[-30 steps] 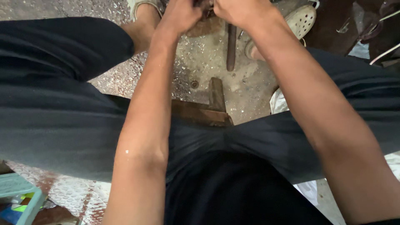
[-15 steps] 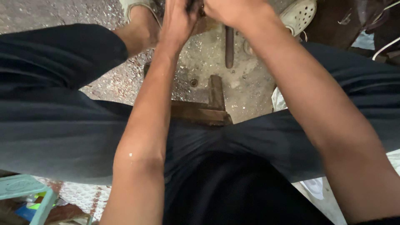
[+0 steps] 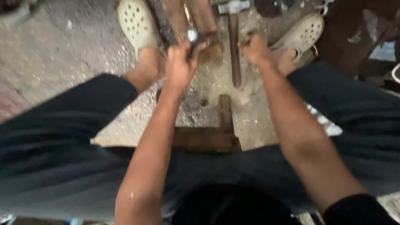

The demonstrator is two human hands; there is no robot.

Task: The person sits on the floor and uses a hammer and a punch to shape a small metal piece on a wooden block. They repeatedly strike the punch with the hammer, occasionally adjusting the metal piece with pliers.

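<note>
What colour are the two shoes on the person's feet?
Both shoes, left and right, are pale cream, dotted with small round holes; the head view shows them.

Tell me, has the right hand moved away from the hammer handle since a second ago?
Yes. The right hand was bunched with the left hand left of the hammer; now it sits apart, just right of the handle.

A rough workshop floor is shown, worked at ground level. A bare concrete floor (image 3: pixel 62 71) is seen, strewn with pale chips and shavings that are thickest toward 12 o'clock. A hammer (image 3: pixel 234 37) is laid flat at 12 o'clock, beside worn wooden blocks (image 3: pixel 196 21). A weathered wooden frame (image 3: pixel 208 137) is set at the centre, and dark clutter is piled at 2 o'clock.
</note>
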